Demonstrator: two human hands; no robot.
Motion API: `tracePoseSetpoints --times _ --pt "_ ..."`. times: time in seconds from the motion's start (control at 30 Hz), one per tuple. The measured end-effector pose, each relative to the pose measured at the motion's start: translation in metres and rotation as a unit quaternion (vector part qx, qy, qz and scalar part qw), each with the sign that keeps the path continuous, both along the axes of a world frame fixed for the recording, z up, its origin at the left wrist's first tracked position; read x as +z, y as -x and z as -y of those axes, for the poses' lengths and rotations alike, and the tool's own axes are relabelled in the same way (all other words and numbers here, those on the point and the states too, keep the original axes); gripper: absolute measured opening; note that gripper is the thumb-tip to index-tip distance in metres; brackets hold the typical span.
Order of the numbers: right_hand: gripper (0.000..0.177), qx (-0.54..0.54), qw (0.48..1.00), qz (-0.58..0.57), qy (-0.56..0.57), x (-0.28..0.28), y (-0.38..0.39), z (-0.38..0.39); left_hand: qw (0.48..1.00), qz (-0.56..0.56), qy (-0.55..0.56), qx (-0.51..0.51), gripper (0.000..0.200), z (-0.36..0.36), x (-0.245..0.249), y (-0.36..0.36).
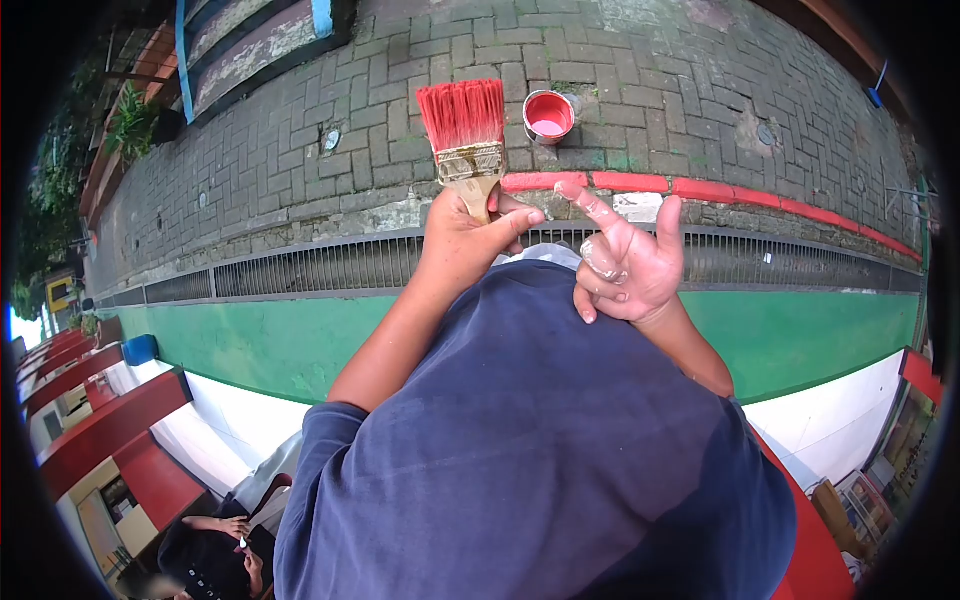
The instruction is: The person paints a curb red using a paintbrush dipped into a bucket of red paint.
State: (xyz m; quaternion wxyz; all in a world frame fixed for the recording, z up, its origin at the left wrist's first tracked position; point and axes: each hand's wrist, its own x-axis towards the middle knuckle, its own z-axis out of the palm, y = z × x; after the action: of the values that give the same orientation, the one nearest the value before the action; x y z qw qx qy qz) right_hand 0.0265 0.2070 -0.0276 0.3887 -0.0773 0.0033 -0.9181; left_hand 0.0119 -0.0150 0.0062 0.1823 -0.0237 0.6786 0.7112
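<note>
My left hand (465,240) is closed around the wooden handle of a wide paintbrush (465,130), held upright with its bristles red with paint. My right hand (630,265) is raised beside it, palm toward me, holding nothing. Its index finger and thumb stick out, the other fingers curl in, and pale paint smears the fingers. A small can of red paint (548,115) stands on the brick paving just beyond the brush. My blue shirt (540,450) fills the lower middle of the view.
A kerb edge painted red (720,190) runs right from the hands, above a long metal drain grate (310,265) and a green painted strip (280,335). Brick paving (650,70) lies beyond. Another person (215,555) sits at the lower left by red-and-white steps (110,420).
</note>
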Motion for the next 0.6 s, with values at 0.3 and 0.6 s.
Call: tracePoseSetpoints --times 0.3,0.6 --pt "0.048 -0.080 0.988 -0.036 -0.123 -0.001 0.001 -0.004 0.991 -0.120 0.062 -0.022 0.032 -0.023 0.009 -0.007" --pt "0.061 -0.244 0.877 -0.153 -0.385 0.009 -0.013 0.002 0.989 -0.101 0.076 -0.080 0.020 -0.023 0.015 -0.017"
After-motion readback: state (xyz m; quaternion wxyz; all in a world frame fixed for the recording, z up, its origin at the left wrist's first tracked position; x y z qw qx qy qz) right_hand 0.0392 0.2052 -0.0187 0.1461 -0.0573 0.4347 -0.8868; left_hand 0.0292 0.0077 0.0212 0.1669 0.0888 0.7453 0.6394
